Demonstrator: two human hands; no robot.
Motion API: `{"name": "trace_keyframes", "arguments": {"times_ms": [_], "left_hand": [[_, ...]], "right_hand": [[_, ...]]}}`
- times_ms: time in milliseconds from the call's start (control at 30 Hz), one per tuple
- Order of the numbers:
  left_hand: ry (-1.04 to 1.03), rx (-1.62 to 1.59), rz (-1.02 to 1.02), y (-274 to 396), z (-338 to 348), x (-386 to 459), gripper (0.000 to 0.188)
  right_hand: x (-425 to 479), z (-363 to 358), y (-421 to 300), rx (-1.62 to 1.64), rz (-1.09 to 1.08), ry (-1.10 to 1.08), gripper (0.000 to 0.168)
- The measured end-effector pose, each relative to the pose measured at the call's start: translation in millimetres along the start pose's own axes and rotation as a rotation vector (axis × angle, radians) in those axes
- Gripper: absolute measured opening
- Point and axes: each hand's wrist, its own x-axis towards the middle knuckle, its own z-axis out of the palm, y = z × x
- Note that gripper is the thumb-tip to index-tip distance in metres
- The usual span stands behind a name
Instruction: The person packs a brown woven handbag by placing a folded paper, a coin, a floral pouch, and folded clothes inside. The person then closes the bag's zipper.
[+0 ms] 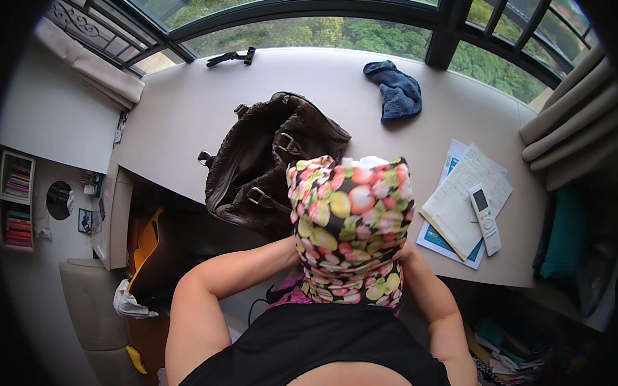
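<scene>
Upright before my chest stands a fabric bag with a fruit and flower print (354, 217), something white showing at its top. My forearms reach to either side of it, and the fabric hides both my hands. Whether they hold it cannot be seen. Behind its left side, a dark brown woven leather handbag (266, 153) sits on the pale desk (324, 68), its top unfastened and its metal strap rings showing.
A crumpled blue cloth (400, 93) lies near the window. At the right are papers (452, 207) with a white remote control (485, 219) on them. A black clamp-like holder (230, 57) rests at the back left. An orange chair (146, 246) stands left, below the desk.
</scene>
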Motion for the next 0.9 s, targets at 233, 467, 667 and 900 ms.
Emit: {"name": "trace_keyframes", "arguments": {"times_ms": [233, 467, 667, 900], "left_hand": [[0.189, 0.224, -0.045, -2.1, 1.6, 10.2, 0.033], [0.219, 0.968, 1.013, 85.2, 36.2, -85.3, 0.019], [0.596, 1.812, 0.58, 102.0, -30.0, -94.9, 0.049], [0.376, 2.368, 1.042, 73.8, 15.4, -111.5, 0.041]], "right_hand": [[-77.9, 47.0, 43.7, 0.059, 0.117, 0.403, 0.093], [-190.6, 123.7, 38.0, 0.088, 0.153, 0.721, 0.09], [-183.6, 90.7, 6.1, -0.033, 0.144, 0.722, 0.087], [-123.2, 29.3, -28.2, -0.198, 0.061, 0.731, 0.085]]}}
